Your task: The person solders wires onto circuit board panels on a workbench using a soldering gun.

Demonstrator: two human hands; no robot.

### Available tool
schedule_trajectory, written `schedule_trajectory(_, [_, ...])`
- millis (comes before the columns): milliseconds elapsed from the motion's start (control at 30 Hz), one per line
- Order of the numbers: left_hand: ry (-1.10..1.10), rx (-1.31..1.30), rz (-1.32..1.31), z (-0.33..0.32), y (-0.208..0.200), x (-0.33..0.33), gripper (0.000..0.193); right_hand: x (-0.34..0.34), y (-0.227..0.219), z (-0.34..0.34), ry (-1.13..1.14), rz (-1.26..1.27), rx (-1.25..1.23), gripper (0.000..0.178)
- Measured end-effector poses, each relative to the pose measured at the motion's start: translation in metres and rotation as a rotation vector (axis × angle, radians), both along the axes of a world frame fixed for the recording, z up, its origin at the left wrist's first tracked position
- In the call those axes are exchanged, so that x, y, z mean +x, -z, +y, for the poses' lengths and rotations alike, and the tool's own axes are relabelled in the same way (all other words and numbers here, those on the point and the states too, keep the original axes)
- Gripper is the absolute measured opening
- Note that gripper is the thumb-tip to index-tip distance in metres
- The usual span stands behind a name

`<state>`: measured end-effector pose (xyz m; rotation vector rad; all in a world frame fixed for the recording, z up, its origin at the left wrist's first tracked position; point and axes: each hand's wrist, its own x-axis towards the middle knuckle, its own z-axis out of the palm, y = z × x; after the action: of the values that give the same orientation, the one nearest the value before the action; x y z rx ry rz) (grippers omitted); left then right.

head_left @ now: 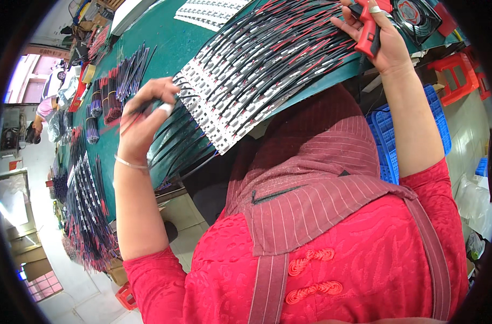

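My left hand (pixel 147 110), slightly blurred, is closed beside the left edge of a white circuit board panel (pixel 220 141). Dark thin wires show between its curled fingers, and the thumb and forefinger come close to the board edge. More black wires (pixel 184 143) hang below this hand. Rows of black and red wires (pixel 278 59) lie across the panel and run toward the upper right. There my right hand (pixel 387 46) grips a red and black soldering gun (pixel 370 36) with a cable. The gun's tip is out of the picture. Both hands have white wrapping on a digit.
A small black fan (pixel 416 19) stands right of the gun. Wire bundles (pixel 112 94) lie on the green table (pixel 162 27), with another white panel (pixel 211 12) at the back. Blue crates (pixel 383 143) and a red stool (pixel 455 78) stand at right. Another person (pixel 43 110) is far left.
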<state>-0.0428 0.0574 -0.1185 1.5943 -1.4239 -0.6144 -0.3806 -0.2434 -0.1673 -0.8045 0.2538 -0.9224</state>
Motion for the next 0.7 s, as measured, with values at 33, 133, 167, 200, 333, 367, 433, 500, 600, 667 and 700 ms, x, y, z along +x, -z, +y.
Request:
schedule_trajectory(33, [0.008,-0.005,-0.089,0.010,-0.001,0.005,0.009,0.001,0.000,0.001,0.006,0.005,-0.015,0.043])
schedule_trajectory(133, [-0.010,0.072,-0.304,0.035,0.012,0.020,0.015,0.001,0.003,-0.002,0.011,0.016,-0.015,0.043])
schedule_trajectory(167, [-0.043,0.094,-0.299,0.042,0.017,0.023,0.015,0.002,0.002,-0.002,0.008,0.015,-0.017,0.043])
schedule_trajectory(200, [-0.058,0.094,-0.282,0.044,0.018,0.022,0.016,0.002,0.002,0.000,0.016,0.008,-0.036,0.044])
schedule_trajectory(333, [-0.035,0.077,-0.270,0.049,0.017,0.031,0.019,0.002,0.000,0.003,0.034,0.018,0.024,0.044])
schedule_trajectory(367, [-0.067,0.100,-0.079,0.055,0.014,0.034,0.021,0.002,0.000,0.003,0.033,0.017,0.021,0.044])
schedule_trajectory(433, [-0.142,0.152,0.137,0.069,0.003,0.043,0.024,0.002,-0.002,0.005,0.008,0.011,-0.005,0.044])
schedule_trajectory(500, [-0.169,0.201,0.095,0.083,-0.012,0.052,0.024,0.002,-0.004,0.007,0.017,0.016,-0.014,0.044])
schedule_trajectory(600, [-0.250,0.192,0.008,0.096,-0.045,0.062,0.024,0.001,-0.003,0.005,0.042,0.039,-0.043,0.044])
schedule_trajectory(667, [-0.423,0.111,-0.261,0.094,-0.068,0.054,0.023,0.003,-0.001,0.004,0.040,0.048,-0.061,0.044])
schedule_trajectory(700, [-0.508,0.075,-0.488,0.095,-0.079,0.054,0.023,0.005,-0.002,0.004,0.066,0.051,-0.050,0.044])
